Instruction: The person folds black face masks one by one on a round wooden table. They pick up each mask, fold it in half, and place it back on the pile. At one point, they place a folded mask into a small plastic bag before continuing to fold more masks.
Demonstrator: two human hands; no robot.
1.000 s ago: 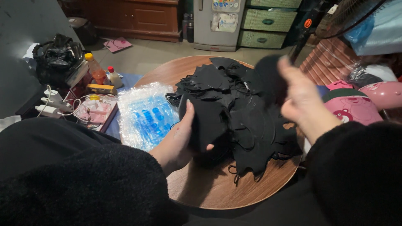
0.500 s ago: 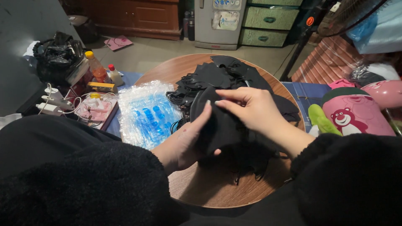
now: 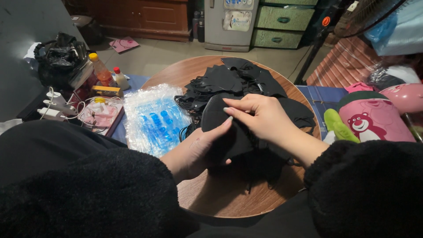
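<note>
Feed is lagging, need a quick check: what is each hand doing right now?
Left hand: closed around the stack of black face masks, gripping from below.
Right hand: fingers curled on top of the same stack, pinching it.

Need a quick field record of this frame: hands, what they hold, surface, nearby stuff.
left hand: under the black face mask, cupping it
right hand: on top of the same mask, fingers pressing it
pile: black masks heaped behind the hands
surface: round wooden table
left of table: clear plastic bag with blue print; orange-liquid bottle
right of table: pink bear container
</note>
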